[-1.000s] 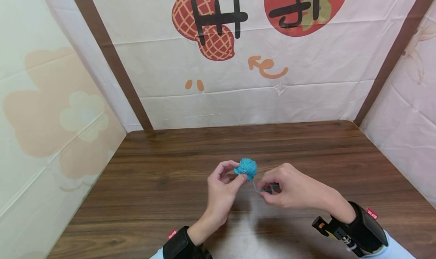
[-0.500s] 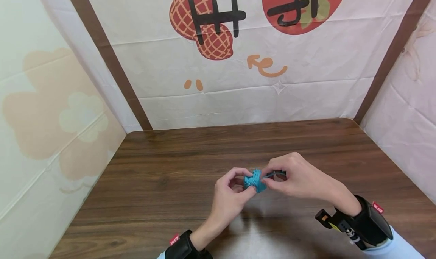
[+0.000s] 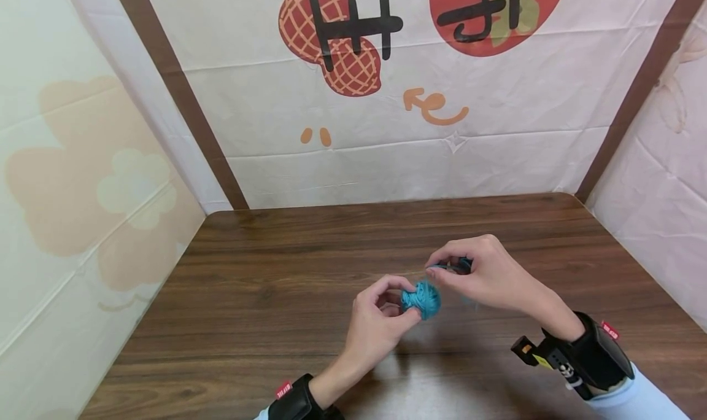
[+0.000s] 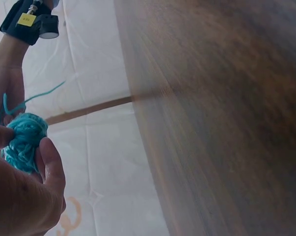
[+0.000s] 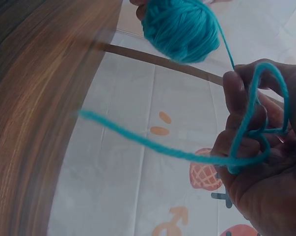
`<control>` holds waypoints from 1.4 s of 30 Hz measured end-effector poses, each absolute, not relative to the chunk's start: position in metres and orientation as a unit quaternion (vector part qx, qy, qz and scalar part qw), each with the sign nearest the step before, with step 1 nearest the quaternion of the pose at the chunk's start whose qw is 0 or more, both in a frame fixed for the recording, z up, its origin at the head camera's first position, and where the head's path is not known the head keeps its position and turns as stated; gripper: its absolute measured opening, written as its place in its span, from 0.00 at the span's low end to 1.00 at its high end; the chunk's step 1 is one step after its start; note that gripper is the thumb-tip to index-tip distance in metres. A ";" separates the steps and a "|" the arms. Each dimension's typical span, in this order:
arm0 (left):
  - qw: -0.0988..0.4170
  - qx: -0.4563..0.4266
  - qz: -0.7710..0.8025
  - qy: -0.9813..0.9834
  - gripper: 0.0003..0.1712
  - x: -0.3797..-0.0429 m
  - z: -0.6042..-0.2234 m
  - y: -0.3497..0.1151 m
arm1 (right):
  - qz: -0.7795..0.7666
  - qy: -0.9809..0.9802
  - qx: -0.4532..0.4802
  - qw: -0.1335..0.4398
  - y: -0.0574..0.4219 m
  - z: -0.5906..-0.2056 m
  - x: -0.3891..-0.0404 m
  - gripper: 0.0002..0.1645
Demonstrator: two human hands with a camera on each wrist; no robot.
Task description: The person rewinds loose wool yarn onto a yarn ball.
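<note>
A small ball of turquoise yarn [image 3: 424, 299] is pinched between the thumb and fingers of my left hand [image 3: 381, 322], above the table. Up and to the right of it, my right hand [image 3: 486, 272] pinches the yarn strand [image 5: 227, 46] that runs from the ball. In the right wrist view the rest of the strand loops over the curled fingers, and its loose tail [image 5: 152, 145] sticks out past them. The left wrist view shows the ball [image 4: 27, 142] between thumb and fingertip, with the tail [image 4: 44, 92] beyond it.
Below both hands lies a brown wood-grain table [image 3: 265, 254]. A white printed cloth [image 3: 342, 174] hangs behind its far edge, with more cloth [image 3: 83, 223] along the left and right sides. Each wrist wears a black camera band [image 3: 591, 352].
My right hand has moved up, in close to the ball and then away beyond it, with the strand. My left hand has shifted right and slightly down with the ball, which has turned.
</note>
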State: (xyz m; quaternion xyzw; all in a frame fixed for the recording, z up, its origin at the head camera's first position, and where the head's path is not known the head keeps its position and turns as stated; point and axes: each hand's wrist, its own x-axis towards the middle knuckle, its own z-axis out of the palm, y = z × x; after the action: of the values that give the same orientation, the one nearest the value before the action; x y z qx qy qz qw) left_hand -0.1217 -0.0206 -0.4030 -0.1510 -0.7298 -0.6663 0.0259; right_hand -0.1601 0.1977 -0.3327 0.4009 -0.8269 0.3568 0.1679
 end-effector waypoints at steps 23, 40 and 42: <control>-0.009 -0.190 -0.666 -0.721 0.15 -0.116 -0.401 -0.020 | 0.359 -0.831 0.377 0.196 0.207 -0.335 -0.176 0.13; -0.031 -0.222 -0.675 -0.703 0.16 -0.109 -0.402 -0.017 | 0.355 -0.844 0.338 0.217 0.217 -0.339 -0.189 0.11; -0.032 -0.222 -0.677 -0.701 0.16 -0.108 -0.402 -0.017 | 0.359 -0.845 0.334 0.214 0.217 -0.340 -0.190 0.10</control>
State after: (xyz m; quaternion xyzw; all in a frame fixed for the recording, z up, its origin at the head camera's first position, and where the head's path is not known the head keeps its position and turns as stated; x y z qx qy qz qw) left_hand -0.1082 -0.0168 -0.4018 -0.2222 -0.7011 -0.6768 -0.0317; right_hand -0.1899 0.2169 -0.3396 0.3338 -0.8452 0.3585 0.2136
